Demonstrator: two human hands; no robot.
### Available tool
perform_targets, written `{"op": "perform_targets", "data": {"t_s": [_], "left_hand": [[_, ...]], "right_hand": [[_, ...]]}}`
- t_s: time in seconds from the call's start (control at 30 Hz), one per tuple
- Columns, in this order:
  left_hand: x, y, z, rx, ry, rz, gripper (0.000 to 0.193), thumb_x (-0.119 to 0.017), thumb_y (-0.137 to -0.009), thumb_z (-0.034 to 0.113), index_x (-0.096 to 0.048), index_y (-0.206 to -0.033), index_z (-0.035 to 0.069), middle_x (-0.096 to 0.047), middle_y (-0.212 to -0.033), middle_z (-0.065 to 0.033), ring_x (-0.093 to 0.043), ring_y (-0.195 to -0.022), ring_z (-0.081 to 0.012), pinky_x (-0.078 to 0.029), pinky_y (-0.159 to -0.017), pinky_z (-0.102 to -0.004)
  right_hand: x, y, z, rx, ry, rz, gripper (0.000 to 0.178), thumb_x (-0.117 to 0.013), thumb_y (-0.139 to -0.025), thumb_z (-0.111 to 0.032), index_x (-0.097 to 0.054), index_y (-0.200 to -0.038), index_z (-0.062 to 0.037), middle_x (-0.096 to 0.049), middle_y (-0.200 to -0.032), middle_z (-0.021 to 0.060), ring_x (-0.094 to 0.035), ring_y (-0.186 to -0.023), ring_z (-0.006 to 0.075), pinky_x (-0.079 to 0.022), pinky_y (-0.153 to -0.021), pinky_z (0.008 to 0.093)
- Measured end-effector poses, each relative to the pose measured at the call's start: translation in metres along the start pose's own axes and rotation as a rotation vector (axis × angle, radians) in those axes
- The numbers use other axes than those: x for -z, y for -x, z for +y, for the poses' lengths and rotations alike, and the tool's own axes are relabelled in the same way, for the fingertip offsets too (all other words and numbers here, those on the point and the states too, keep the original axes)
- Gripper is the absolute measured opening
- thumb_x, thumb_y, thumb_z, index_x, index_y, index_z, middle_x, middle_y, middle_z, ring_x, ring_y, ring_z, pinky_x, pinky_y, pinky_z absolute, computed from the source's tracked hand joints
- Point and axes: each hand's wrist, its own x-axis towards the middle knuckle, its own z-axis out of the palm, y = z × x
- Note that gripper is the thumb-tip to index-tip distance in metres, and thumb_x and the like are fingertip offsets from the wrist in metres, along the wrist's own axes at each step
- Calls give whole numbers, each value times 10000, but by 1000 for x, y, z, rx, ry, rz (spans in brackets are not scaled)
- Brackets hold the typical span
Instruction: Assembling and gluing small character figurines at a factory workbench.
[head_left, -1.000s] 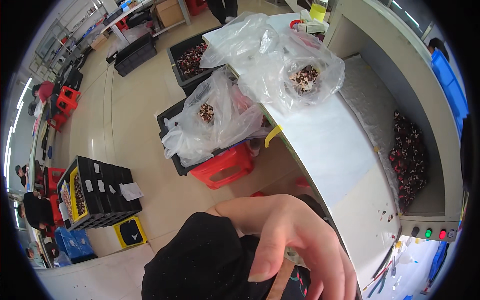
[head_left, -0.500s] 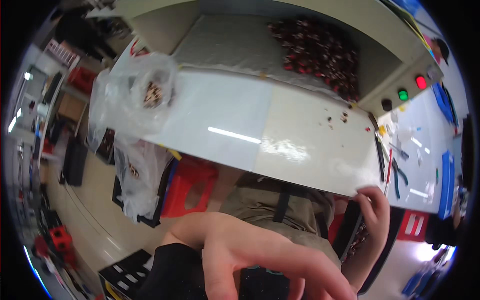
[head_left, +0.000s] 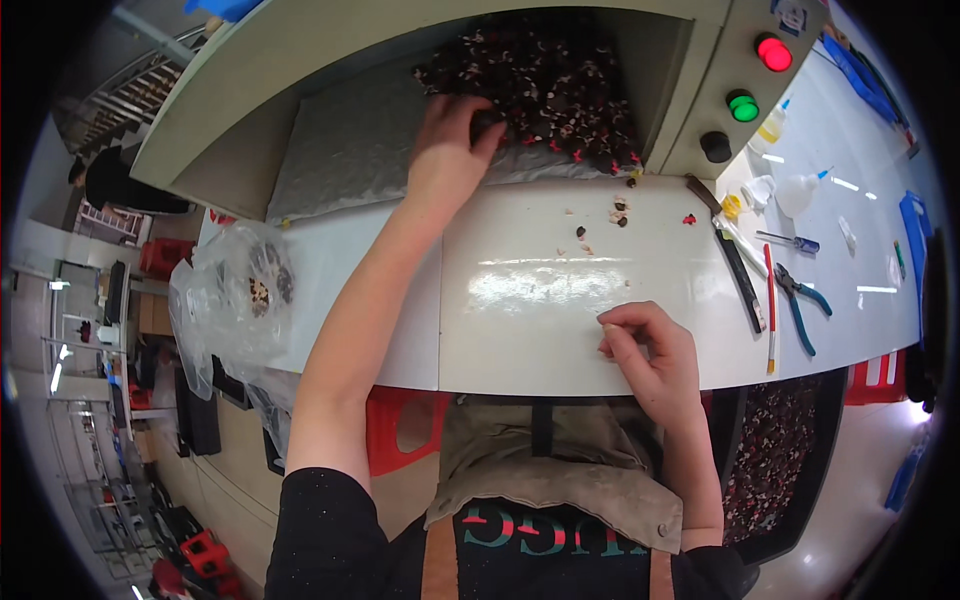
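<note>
L hand (head_left: pixel 452 135) is in the open booth (head_left: pixel 310 65), at the L margin of a pile (head_left: pixel 560 85) of small pcs. Its fingers are curled, thumb near index, w/ a dark patch b/w them; whether a pc is pinched cannot be told. The pile lies R of & beyond L hand, close against the fingers: dark brown to black, flecked w/ pale pink/cream, red spots mainly along the near fringe; heap dense, outline irreg., indiv. shapes too small to read.

R hand (head_left: pixel 655 365) is at the near part of the white bench (head_left: pixel 540 340), fingers bent, thumb & index tips drawn close; contents, if any, cannot be told.

Edges & room: L of L hand, bare grey sheet (head_left: pixel 345 140) extends to the booth's L side; R side wall stands past the pile. Sheet's front edge runs under L wrist. Bench's near edge passes by R wrist. B/w the hands, bench surface is open; loose pcs (head_left: pixel 622 212) lie beyond R hand. To its R, a red stick (head_left: pixel 771 320) & pliers (head_left: pixel 795 300) limit room; L of L forearm (head_left: pixel 360 290), a clear plastic bag (head_left: pixel 215 300) does so.
</note>
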Motion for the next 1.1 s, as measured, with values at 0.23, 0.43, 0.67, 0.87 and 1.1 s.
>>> {"op": "perform_targets", "data": {"t_s": [0.23,0.43,0.67,0.87,1.1], "left_hand": [[31,7,24,20,248,110,245,-634,-871,151,-612,-1079,23,-546,-1001,-122,-620,-765,-176,-495,-730,-284],[59,94,93,428,877,-332,273,-582,-915,129,-560,-1170,35,-577,-1025,-40,-563,-877,-84,-453,-810,-230],[49,144,123,555,1056,-499,222,-548,-949,149,-574,-1131,26,-589,-944,-12,-539,-862,-66,-444,-794,-223],[35,155,116,609,1085,-463,315,-428,-1003,243,-567,-1178,21,-577,-917,-12,-513,-812,-60,-438,-757,-216],[33,163,117,655,1098,-421,344,-397,-1011,265,-564,-1190,22,-563,-917,-9,-490,-786,-57,-429,-734,-214]], "right_hand": [[6,0,2,7,-38,-20,126,-565,-876,-1,-589,-999,15,-608,-853,45,-590,-752,94,-480,-688,220],[6,2,10,98,-44,10,323,-614,-818,41,-537,-1127,-20,-563,-1101,82,-548,-938,110,-445,-797,236],[-17,19,12,226,59,39,236,-668,-787,59,-550,-983,0,-596,-957,68,-624,-868,153,-530,-747,257],[-15,16,11,98,-13,19,228,-666,-797,51,-554,-989,3,-601,-963,64,-611,-876,134,-507,-790,254],[-17,18,13,53,-32,4,219,-661,-808,51,-558,-996,9,-602,-955,61,-606,-882,125,-499,-804,255]]}}
